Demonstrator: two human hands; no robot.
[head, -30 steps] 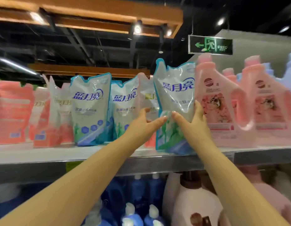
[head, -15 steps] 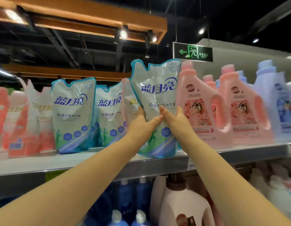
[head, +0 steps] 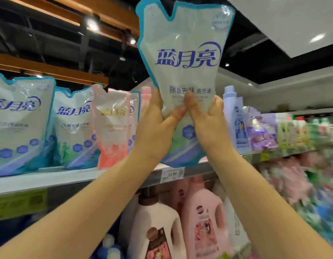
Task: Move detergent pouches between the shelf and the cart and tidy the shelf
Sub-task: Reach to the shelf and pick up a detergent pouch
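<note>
Supermarket aisle: price tag (head: pixel 172 173) on shelf edge (head: pixel 68 179), rows of detergent pouches (head: pixel 72 128), bottles (head: pixel 201 221).

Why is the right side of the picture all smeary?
In the head view, the goods far right are smeared by motion blur, likely because the camera is moving; the blue pouch, gripped by the left hand and right hand, is sharp, with small glints near its top.
</note>
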